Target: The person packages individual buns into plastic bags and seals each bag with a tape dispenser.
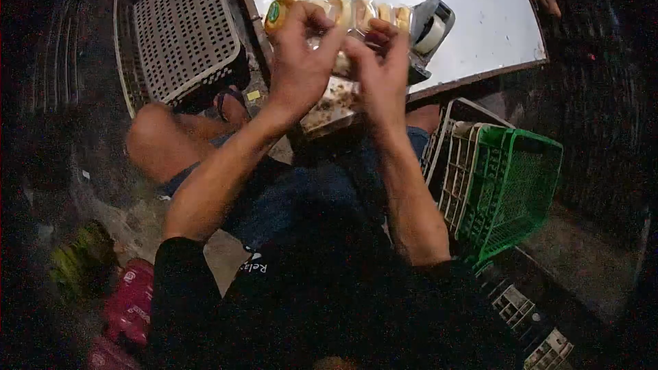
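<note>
A clear plastic bag of sliced bread (353, 12) is held up over the edge of the white table (480, 20). My left hand (298, 62) grips the bag's left end, by a round green and yellow label (275, 12). My right hand (384, 65) pinches the bag's lower right part, fingers curled on the plastic. A tape dispenser (430, 27) with a white roll stands on the table just right of my right hand, touching the bag's far end.
A white perforated crate (181, 27) lies on the floor at upper left. A green crate (517, 185) and a white crate (456, 157) stand at my right side, darker crates (534, 315) below. Pink packets (127, 305) and green items (82, 264) lie lower left.
</note>
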{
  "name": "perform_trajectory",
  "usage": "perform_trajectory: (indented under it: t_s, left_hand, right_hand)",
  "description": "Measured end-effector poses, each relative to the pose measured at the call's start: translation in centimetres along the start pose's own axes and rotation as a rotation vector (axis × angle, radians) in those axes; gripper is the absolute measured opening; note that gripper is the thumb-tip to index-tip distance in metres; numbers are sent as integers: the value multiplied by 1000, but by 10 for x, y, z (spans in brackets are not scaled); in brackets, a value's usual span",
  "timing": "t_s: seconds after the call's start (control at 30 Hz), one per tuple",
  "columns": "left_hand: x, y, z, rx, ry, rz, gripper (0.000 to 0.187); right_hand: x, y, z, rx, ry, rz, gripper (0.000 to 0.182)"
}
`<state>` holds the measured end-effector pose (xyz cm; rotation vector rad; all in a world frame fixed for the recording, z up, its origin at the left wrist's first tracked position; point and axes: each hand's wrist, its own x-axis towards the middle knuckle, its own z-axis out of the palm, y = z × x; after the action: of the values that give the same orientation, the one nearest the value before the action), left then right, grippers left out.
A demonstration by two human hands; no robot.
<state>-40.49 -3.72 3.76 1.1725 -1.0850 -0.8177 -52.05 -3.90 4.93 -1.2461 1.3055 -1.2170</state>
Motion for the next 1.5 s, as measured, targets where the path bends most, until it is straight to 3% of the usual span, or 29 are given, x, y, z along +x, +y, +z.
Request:
perform_trajectory:
  t_s: [0.03, 0.1, 0.13, 0.23, 0.27, 0.3, 0.37, 0.43, 0.47, 0.5, 0.53, 0.6, 0.63, 0.7, 0.8, 0.83, 0.9, 1.0, 1.03, 1.07, 1.1, 1.17, 1.2, 1.27, 1.3, 1.33, 1.37, 1.43, 1.5]
  left_hand:
    - [1, 3, -3, -41, -71, -21, 17]
    - [5, 13, -11, -123, -228, -56, 18]
    - [9, 17, -13, -189, -254, -31, 23]
    - [32, 18, -18, -196, 172, -128, 31]
    - [40, 20, -36, -476, -6, -371, 41]
    - [45, 19, -51, -551, -123, -406, 43]
    - [56, -6, -75, -174, -39, -272, 48]
    - [59, -52, -76, 393, 294, -47, 50]
    - [52, -58, -70, 431, 286, -58, 51]
    - [49, -65, -63, 468, 182, -294, 49]
    - [54, -54, -53, 172, -44, -515, 59]
    - [44, -67, -27, 187, -74, -322, 68]
    - [43, -59, -22, 496, -135, -190, 80]
    - [46, -50, -32, 722, -303, -281, 96]
    - [54, -45, -57, 717, -219, -260, 94]
    - [65, -37, -67, 598, -168, -293, 92]
    - [83, -13, -88, 354, -68, -361, 88]
    - [98, -8, -106, 303, 156, -268, 79]
    - [100, -6, -110, 314, 230, -196, 77]
    - [102, -1, -116, 272, 242, -212, 76]
    - [102, -5, -123, 284, 282, -213, 78]
    - [102, -17, -128, 287, 351, -229, 81]
    - [103, -14, -130, 372, 424, -255, 88]
    - [105, -26, -137, 646, 493, -154, 92]
    - [105, -30, -139, 778, 525, -100, 94]
    - [106, -23, -141, 757, 486, -119, 96]
    - [107, -22, -147, 561, 356, -122, 79]
    - [106, 6, -136, 156, 86, -375, 57]
    - [93, -4, -114, 213, 105, -273, 51]
  right_hand:
    - [7, 4, -9, 135, -92, 80, 42]
    - [14, -10, -31, 324, -414, 526, 41]
    - [13, -16, -30, 398, -478, 621, 40]
    - [33, -4, 2, 293, -312, 338, 37]
    - [39, -6, 20, 269, -238, 222, 38]
    - [47, 4, 34, 181, -270, 117, 37]
    - [55, -2, 46, 29, -321, -30, 39]
    - [69, -6, 37, -80, -185, -43, 33]
    - [76, -10, 31, -43, -190, -6, 30]
    - [81, -13, 25, -6, -194, 33, 27]
    - [87, -9, 21, -14, -199, 28, 27]
    - [104, -9, 21, -40, -194, 33, 25]
    - [113, -12, 28, -4, -203, 7, 24]
    - [158, 0, 48, -60, -307, -74, 24]
    - [236, 14, 117, -332, -543, -189, 39]
    - [271, 29, 145, -501, -682, -352, 41]
    - [303, 43, 202, -820, -633, -716, 44]
    - [357, 74, 273, -1075, -690, -703, 51]
    - [359, 76, 286, -1082, -622, -682, 49]
    - [359, 77, 294, -1030, -533, -791, 49]
    - [364, 74, 300, -1077, -557, -737, 46]
    - [330, 42, 291, -795, -545, -854, 44]
    - [306, 26, 277, -648, -571, -805, 40]
    - [239, -30, 224, -643, -568, -786, 35]
    - [217, -43, 197, -570, -619, -662, 35]
    - [189, -58, 172, -236, -723, -407, 37]
    - [166, -67, 152, -96, -731, -350, 41]
    - [120, -40, 136, 271, -464, -284, 53]
    - [89, -14, 105, 76, -343, -43, 63]
